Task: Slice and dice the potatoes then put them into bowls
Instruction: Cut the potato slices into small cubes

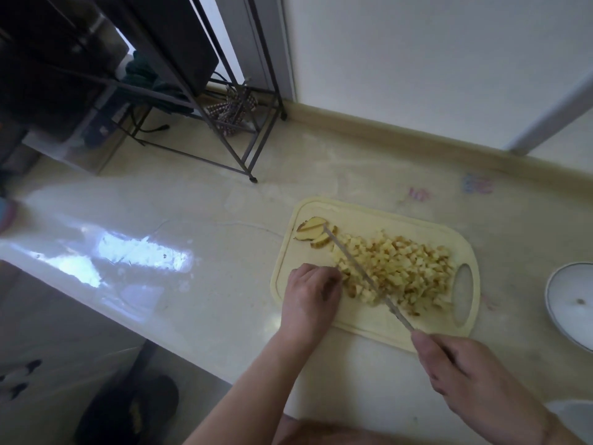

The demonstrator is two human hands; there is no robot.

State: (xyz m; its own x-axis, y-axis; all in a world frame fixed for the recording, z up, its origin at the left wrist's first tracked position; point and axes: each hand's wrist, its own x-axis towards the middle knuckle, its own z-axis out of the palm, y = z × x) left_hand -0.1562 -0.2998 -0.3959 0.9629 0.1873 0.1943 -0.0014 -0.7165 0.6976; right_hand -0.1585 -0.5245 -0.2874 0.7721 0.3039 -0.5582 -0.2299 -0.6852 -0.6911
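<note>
We see a dark metal rack far on the left, standing on the shiny cream counter. A bright patch of light sits on the counter in front of it.

Next comes our left hand. It rests on the near left edge of the pale yellow cutting board. Its fingers are curled under, knuckles up, and the tips press against the edge of the potato pile. We cannot tell if the fingers hold a piece, because they hide what is under them.

At the far left corner of the board lie a few potato slices with brown skin on their edges. They are not cut small yet. Just beside them, a big heap of diced potato fills the middle of the board and reaches almost to the handle hole on the right.

A long thin knife lies slanted across the left side of the heap, its tip close to the slices.

Our right hand is near the front edge of the board. Its fingers are wrapped tight round the knife handle.

Far right, a white bowl sits on the counter, apart from the board, partly cut off by the picture edge
</note>
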